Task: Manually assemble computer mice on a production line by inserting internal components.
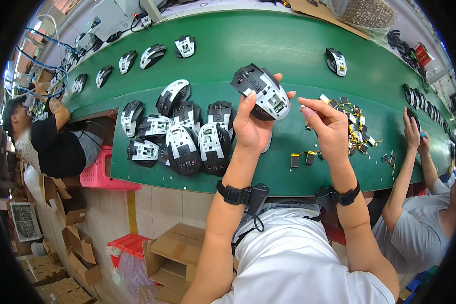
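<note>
Your left hand [253,130] had the black-and-white computer mouse [263,91] up over the green bench [268,38], about mid-view. Grip was closed around it: thumb on the near side, other fingers behind, two tips showing past the right edge. Underside faced the camera, with a circuit board [278,106] visible in a cutout of the white panel.

Your right hand [330,129] was just right of the mouse, apart from it. Thumb and index finger pinched nearly together; couldn't tell if something tiny sat between the tips.

Left of your left hand: cluster of similar mice [181,147], some leaning on each other. Right side, partly behind your right hand: loose heap of small wired battery packs [361,133], two more packs [309,158] nearer the front edge.

Back of bench: spaced row of mice [152,55] on the left, a lone mouse [336,62] toward the right. Far right, a co-worker's hand [412,133] held a dark mouse [414,120] beside a tight mouse row [426,105].
</note>
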Tool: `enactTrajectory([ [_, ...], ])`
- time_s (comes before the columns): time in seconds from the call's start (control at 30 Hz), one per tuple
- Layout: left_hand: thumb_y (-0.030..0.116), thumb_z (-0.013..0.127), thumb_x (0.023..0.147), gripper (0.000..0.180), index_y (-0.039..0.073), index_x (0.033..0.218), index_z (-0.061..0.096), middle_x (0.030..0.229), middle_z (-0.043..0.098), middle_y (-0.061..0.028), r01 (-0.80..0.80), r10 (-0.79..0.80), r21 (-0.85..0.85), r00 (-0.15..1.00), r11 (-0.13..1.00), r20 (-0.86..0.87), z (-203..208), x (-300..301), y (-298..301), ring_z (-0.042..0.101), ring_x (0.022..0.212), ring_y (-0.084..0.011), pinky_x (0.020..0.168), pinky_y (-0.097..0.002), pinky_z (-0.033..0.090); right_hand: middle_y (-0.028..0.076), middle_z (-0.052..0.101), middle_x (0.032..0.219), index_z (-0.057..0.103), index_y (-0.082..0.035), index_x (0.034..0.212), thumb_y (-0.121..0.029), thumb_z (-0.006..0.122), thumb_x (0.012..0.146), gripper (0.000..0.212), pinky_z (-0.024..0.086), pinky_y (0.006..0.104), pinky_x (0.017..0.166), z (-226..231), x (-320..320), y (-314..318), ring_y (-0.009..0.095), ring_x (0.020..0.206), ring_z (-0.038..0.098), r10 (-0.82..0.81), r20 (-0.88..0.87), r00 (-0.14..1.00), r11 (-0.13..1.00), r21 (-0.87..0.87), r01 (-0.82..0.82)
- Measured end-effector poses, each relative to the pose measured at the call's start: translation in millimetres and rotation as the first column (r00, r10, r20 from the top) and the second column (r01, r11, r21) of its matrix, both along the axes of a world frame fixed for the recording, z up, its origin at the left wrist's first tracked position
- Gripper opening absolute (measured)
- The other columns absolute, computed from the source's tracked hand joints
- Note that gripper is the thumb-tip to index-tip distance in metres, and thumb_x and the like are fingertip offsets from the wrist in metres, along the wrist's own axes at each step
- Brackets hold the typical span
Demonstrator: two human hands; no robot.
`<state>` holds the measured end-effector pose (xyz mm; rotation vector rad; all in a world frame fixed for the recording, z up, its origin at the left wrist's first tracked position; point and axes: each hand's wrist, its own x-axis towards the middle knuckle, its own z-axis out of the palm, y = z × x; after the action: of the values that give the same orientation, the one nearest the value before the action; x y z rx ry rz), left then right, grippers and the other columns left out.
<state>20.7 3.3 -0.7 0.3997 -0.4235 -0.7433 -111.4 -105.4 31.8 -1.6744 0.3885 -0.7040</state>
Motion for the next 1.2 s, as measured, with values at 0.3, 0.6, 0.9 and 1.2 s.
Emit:
enactTrajectory([
  [0.3, 0.039, 0.054, 0.091, 0.061, 0.002, 0.139, 0.043, 0.136, 0.053, -0.0204, 0.014, -0.015, 0.039, 1.0, 0.999, 0.026, -1.6, -1.5, -1.1, 0.06, 0.112, -0.0438, 0.094, -0.0507, 0.05, 0.012, 0.073, 0.089, 0.067, 0.003, 0.1, -0.013, 0.069, 0.09, 0.019, 0.052, 0.0229, 0.065, -3.8, -1.9, -2.1, 0.01, 0.071, 0.064, 0.019, -0.051, 0.999, 0.967, 0.255, -0.006],
  [0.6, 0.044, 0.057, 0.092, 0.058, 0.002, 0.131, 0.047, 0.118, 0.06, -0.0186, 0.067, -0.073, 0.069, 0.993, 0.995, 0.093, -8.7, -1.9, 1.0, 0.066, 0.099, -0.0339, 0.085, -0.044, 0.056, 0.005, 0.066, 0.087, 0.067, -0.001, 0.09, 0.002, 0.069, 0.078, 0.012, 0.048, 0.0245, 0.058, 23.7, -2.1, 1.2, 0.01, 0.069, 0.061, 0.118, -0.104, 0.988, 0.856, -0.494, -0.154],
  [0.9, 0.042, 0.055, 0.093, 0.052, 0.001, 0.124, 0.053, 0.116, 0.063, -0.0169, 0.009, -0.021, 0.138, 0.996, 0.99, 0.087, -12.3, -5.0, -0.8, 0.066, 0.098, -0.0253, 0.086, -0.038, 0.054, 0.006, 0.061, 0.08, 0.064, -0.005, 0.083, 0.001, 0.073, 0.071, 0.016, 0.05, 0.033, 0.063, 29.0, 14.6, -2.6, 0.022, 0.072, 0.06, 0.135, -0.09, 0.987, 0.539, -0.829, -0.149],
  [1.2, 0.04, 0.053, 0.094, 0.045, 0.002, 0.115, 0.06, 0.107, 0.068, -0.0123, 0.017, -0.029, 0.193, 0.998, 0.981, 0.057, -16.1, -5.4, -4.1, 0.065, 0.098, -0.0208, 0.086, -0.0334, 0.052, 0.007, 0.058, 0.084, 0.061, -0.005, 0.087, -0.001, 0.071, 0.073, 0.019, 0.048, 0.0381, 0.067, 29.1, 20.5, -8.1, 0.027, 0.077, 0.058, 0.238, -0.175, 0.956, 0.476, -0.837, -0.271],
])
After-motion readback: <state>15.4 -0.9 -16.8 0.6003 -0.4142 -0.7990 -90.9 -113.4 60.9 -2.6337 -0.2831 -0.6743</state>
